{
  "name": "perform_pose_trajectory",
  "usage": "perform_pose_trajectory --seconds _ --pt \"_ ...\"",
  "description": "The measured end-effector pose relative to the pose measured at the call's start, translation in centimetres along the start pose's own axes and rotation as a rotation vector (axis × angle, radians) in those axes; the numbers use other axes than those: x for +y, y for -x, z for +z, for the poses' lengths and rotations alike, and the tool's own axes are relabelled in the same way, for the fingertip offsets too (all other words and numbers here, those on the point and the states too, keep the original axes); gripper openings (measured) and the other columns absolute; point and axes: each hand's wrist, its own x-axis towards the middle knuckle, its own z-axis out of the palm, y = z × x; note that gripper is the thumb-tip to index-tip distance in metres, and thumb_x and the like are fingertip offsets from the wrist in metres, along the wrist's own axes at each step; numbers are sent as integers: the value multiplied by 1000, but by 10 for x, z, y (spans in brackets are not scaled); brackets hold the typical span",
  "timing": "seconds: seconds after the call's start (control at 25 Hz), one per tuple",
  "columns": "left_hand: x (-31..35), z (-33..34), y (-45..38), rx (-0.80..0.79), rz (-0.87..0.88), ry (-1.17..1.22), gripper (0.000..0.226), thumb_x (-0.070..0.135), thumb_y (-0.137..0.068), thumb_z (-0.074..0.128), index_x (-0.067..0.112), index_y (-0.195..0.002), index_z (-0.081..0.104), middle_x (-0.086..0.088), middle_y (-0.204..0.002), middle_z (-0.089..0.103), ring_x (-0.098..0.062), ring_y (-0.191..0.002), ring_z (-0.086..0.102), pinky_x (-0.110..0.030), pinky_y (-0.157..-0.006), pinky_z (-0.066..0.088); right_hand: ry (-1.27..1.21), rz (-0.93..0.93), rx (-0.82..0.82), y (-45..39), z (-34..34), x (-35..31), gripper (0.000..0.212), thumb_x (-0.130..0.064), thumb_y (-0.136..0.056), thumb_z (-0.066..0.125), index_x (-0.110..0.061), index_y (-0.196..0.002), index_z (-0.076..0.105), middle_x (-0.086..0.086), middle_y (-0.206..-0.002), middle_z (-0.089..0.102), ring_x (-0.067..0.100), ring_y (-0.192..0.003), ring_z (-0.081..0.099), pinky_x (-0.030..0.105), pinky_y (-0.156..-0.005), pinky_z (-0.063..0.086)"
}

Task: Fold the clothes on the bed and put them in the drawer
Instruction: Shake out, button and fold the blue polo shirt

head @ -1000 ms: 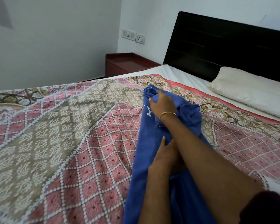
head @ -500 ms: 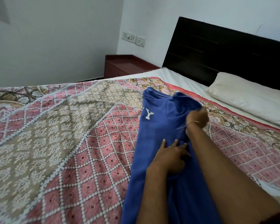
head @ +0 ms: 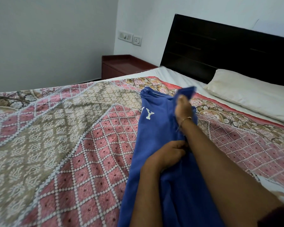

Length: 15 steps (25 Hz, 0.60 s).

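right hand has lifted the blue garment's sleeve — fingers pinching; left hand grips cloth.

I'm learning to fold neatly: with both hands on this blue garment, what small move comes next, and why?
Probably lay the lifted flap down across the blue garment and smooth it. The right hand grips a raised corner near the pillow, and the left hand grips the cloth at mid-length, so the fold looks half made.

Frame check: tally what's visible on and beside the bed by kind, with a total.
Blue garment, with the left hand and right hand on it: 1
Pillow: 1
Patterned bedspread: 1
Bedside table: 1
Wall switch plates: 2
Total: 6
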Motion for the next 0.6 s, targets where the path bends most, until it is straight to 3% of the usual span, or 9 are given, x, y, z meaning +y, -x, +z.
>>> perform_pose_trajectory --seconds 0.08,0.16,0.2,0.24,0.28,0.32,0.4,0.6 --pt "-6 -1 -1 34 -44 94 35 -13 -88 35 -10 -116 56 -10 -91 61 -9 -76 54 -17 -72 42 331 -147 -215 12 22 -2 59 -42 -100 28 3 -81 63 15 -74 59 24 -70 51 35 -68 44" --pt "-11 -3 -1 67 -58 74 34 -13 -89 37 -11 -118 55 -8 -95 61 -11 -80 54 -17 -73 44 478 -355 -155 17 28 8 61 -40 -100 29 7 -82 64 22 -81 64 34 -80 55 43 -73 45" --pt "-13 -3 0 64 -52 52 36 -14 -89 37 -10 -121 53 -11 -103 62 -12 -85 55 -16 -75 44 530 -423 -103 14 25 16 56 -39 -101 30 2 -85 64 22 -92 64 35 -95 56 44 -79 44" --pt "-14 -3 0 46 -41 31 39 -16 -89 37 -10 -124 51 -16 -114 61 -14 -94 54 -15 -77 44 667 -439 -147 11 22 20 49 -41 -100 30 -5 -102 64 22 -118 58 35 -119 47 48 -94 39" --pt "-14 -2 0 11 -32 18 42 -18 -88 37 -9 -126 49 -21 -123 57 -16 -101 52 -14 -78 44 841 -412 -282 6 21 27 47 -46 -99 28 -18 -127 54 14 -146 37 32 -139 24 52 -107 24" --pt "-14 -1 1 -33 -36 -4 44 -19 -87 38 -7 -129 47 -23 -128 54 -17 -105 51 -13 -78 44 1017 -352 -437 3 21 35 50 -52 -98 25 -30 -142 34 4 -157 10 28 -145 -1 56 -112 9" --pt "-11 0 2 -89 -52 -76 47 -16 -87 45 -3 -132 45 -21 -130 53 -23 -115 52 -16 -84 44 1190 -266 -592 -1 21 48 57 -59 -95 21 -40 -147 7 -5 -156 -18 25 -142 -22 59 -113 -4" --pt "-14 -2 3 -119 -57 -81 57 -13 -84 55 2 -137 38 -16 -135 50 -28 -125 48 -26 -97 42 1253 -229 -601 3 23 43 63 -65 -92 19 -41 -147 -1 -4 -153 -27 29 -140 -27 59 -113 -6"
